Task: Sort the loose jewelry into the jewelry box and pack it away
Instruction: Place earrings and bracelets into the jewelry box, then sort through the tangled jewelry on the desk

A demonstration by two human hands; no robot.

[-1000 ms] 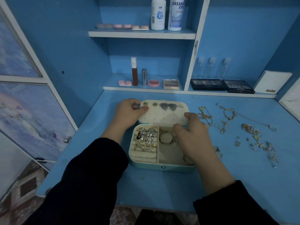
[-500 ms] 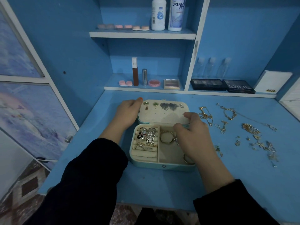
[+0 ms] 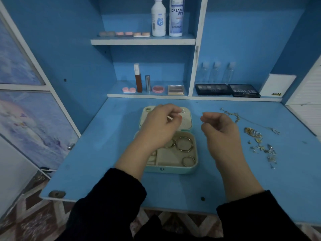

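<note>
- Both hands have lifted off the jewelry box, which lies open under the left hand; that hand's fingertips are curled together, contents unclear
- Right hand pinches a small piece
- Loose jewelry lies right of it: light and snag-prone, so pinch at the clasps

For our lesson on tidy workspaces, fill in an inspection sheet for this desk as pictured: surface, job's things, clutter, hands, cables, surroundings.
Surface: blue desk, dimly lit.
Job's things: jewelry box open, lid laid back; bangles in its right compartment; loose jewelry scattered on the desk to the box's right.
Clutter: nothing seen beyond the jewelry.
Hands: left hand over the box, right hand just right of it, both with curled fingers; any held piece is too small to tell.
Cables: nothing seen.
Surroundings: blue shelves behind, with bottles and palettes.
</note>
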